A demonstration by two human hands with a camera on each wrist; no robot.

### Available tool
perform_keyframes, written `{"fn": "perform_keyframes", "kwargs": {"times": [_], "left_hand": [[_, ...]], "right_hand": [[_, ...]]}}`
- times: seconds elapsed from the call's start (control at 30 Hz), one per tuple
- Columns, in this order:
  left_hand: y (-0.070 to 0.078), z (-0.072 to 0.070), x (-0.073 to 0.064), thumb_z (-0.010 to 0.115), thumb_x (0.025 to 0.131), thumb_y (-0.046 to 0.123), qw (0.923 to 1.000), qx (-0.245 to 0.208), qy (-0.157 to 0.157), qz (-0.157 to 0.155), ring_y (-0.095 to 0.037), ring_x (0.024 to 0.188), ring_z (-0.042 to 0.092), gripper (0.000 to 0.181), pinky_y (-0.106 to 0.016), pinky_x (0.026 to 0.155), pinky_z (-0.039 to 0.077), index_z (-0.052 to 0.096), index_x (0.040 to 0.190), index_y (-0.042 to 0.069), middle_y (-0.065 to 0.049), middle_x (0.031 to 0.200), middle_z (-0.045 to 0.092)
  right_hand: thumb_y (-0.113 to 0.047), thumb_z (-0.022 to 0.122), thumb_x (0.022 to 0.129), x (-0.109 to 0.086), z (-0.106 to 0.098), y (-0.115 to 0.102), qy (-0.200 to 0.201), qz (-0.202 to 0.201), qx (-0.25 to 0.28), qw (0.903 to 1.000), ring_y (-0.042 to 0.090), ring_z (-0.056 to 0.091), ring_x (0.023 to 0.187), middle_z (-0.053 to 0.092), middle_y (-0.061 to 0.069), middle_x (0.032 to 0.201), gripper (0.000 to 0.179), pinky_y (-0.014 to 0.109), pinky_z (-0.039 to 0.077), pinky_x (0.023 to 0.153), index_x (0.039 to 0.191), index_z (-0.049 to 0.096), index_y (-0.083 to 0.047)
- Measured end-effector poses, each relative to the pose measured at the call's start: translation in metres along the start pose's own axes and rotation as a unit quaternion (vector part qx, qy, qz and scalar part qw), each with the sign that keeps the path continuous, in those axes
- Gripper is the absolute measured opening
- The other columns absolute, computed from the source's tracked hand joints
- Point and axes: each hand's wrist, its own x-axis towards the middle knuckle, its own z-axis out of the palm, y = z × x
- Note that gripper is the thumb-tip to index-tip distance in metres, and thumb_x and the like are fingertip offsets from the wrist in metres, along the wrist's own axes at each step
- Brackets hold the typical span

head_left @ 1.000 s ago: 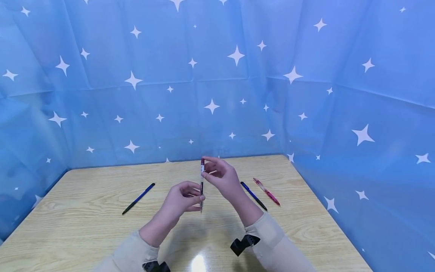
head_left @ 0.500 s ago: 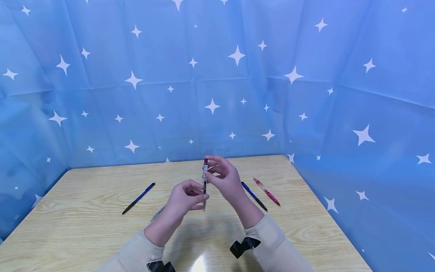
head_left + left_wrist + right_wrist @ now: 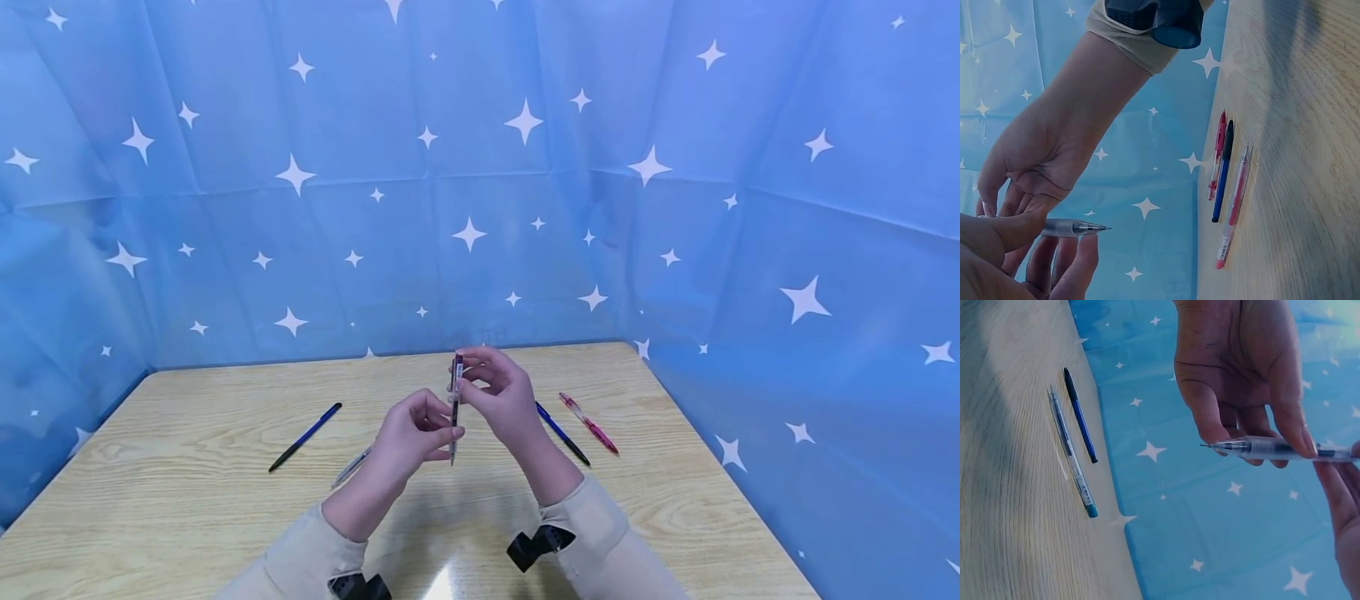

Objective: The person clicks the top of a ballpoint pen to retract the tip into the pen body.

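A clear-barrelled pen (image 3: pixel 454 410) with a dark red top end stands nearly upright above the table, its metal tip down. My left hand (image 3: pixel 408 433) pinches its lower part between thumb and fingers. Higher up, my right hand (image 3: pixel 501 398) grips the pen near the dark red end. In the right wrist view the pen's tip and frosted grip (image 3: pixel 1266 447) show between the left fingers. The left wrist view shows the pointed tip (image 3: pixel 1094 228) beyond the left thumb, with the rest of the pen mostly covered by the hands.
On the wooden table (image 3: pixel 187 517), left, lie a blue-and-black pen (image 3: pixel 305 437) and a clear pen (image 3: pixel 1072 453) with a teal end. To the right are another blue-and-black pen (image 3: pixel 562 433), a red pen (image 3: pixel 588 423) and a pink-filled pen (image 3: pixel 1233 215). A starred blue curtain (image 3: pixel 390 275) hangs behind.
Both hands and the pen have shifted slightly right, and the pen leans a little more. The clear pen by my left forearm has come into sight.
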Motion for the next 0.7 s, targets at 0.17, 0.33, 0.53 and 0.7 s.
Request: {"fn": "perform_keyframes", "kwargs": {"times": [0.17,0.33,0.53,0.7], "left_hand": [[-0.0003,0.0001,0.0002,0.072,0.085,-0.005,0.9999,0.014,0.001,-0.001,-0.022,0.077,0.063,0.017,-0.041,0.068,0.059,0.058,0.093,0.002,-0.010,0.083,0.061],[-0.0020,-0.0001,0.0001,0.072,0.085,-0.004,0.9997,0.026,-0.003,0.005,-0.022,0.077,0.063,0.018,-0.041,0.068,0.059,0.058,0.095,0.001,-0.011,0.085,0.061],[-0.0020,-0.0004,-0.0002,0.072,0.085,-0.005,0.9996,0.027,-0.002,0.003,-0.022,0.076,0.062,0.018,-0.040,0.068,0.059,0.057,0.094,0.001,-0.011,0.085,0.061],[-0.0010,-0.0015,0.0014,0.072,0.084,-0.006,0.9992,0.039,0.003,0.011,-0.021,0.075,0.062,0.018,-0.039,0.067,0.059,0.057,0.094,0.001,-0.010,0.084,0.061]], "right_hand": [[0.011,0.063,0.087,-0.0002,-0.0011,-0.0005,0.001,-0.006,0.002,1.0000,0.021,0.067,0.085,0.065,0.025,0.103,0.028,0.039,0.059,0.071,0.114,0.062,0.004],[0.014,0.062,0.085,-0.0004,-0.0020,-0.0008,-0.002,-0.014,0.019,0.9997,0.018,0.067,0.082,0.062,0.033,0.103,0.025,0.039,0.059,0.068,0.109,0.061,0.006],[0.014,0.061,0.086,0.0008,-0.0018,-0.0017,-0.015,-0.016,0.018,0.9996,0.020,0.066,0.083,0.063,0.029,0.103,0.024,0.039,0.059,0.068,0.108,0.061,0.006],[0.011,0.061,0.088,0.0019,-0.0014,-0.0020,-0.023,-0.011,0.004,0.9997,0.020,0.066,0.085,0.062,0.028,0.104,0.024,0.039,0.058,0.071,0.111,0.059,0.004]]}}
